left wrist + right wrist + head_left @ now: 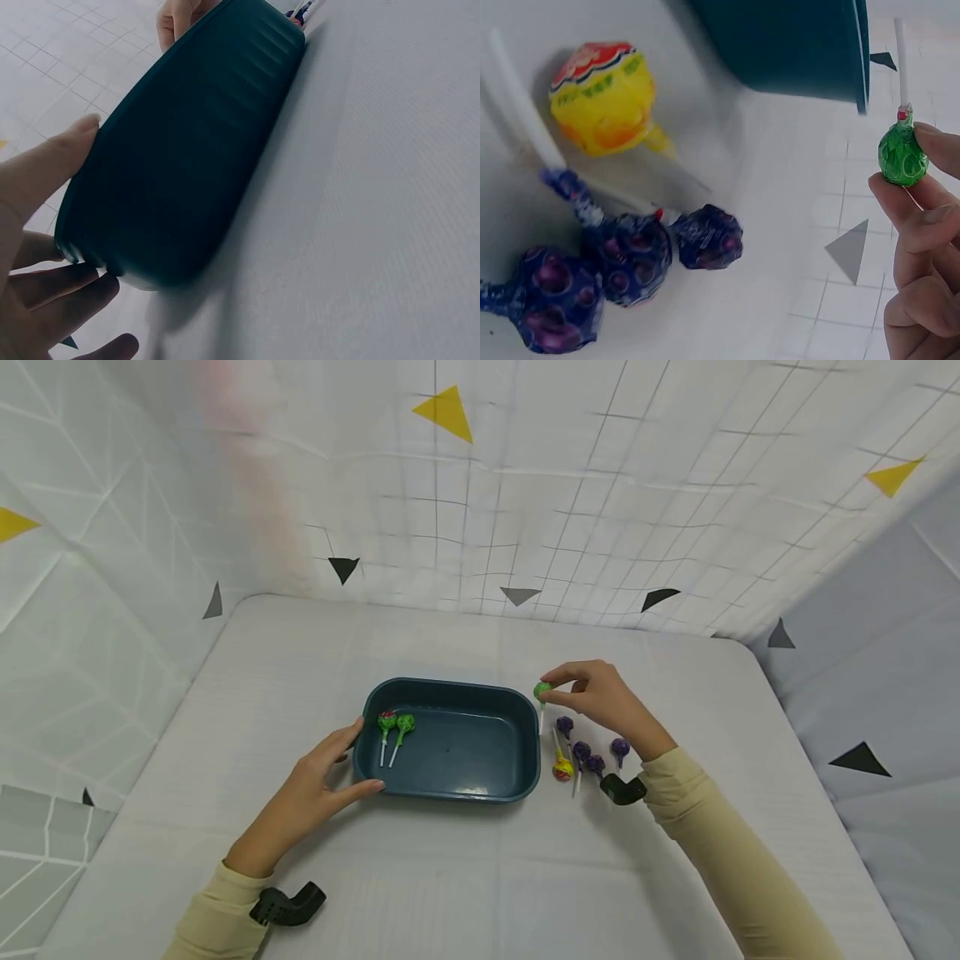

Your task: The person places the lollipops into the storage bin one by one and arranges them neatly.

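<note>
My right hand (600, 695) pinches a green-wrapped lollipop (542, 691) by its head, just off the right end of a dark teal plastic tub (465, 747). In the right wrist view, that lollipop's white stick (902, 64) points away from the fingertips. My left hand (311, 789) holds the tub's left end, thumb on the near rim and fingers at the side. Two green-wrapped lollipops, one green and red (386, 721) and one green (405, 724), lie side by side at the left inside the tub.
Right of the tub, a yellow lollipop (562, 768) and several purple lollipops (581, 752) lie loose on the white tabletop (450, 877). One purple lollipop (620, 748) sits apart, under the right forearm. A patterned white curtain (480, 527) hangs behind the table.
</note>
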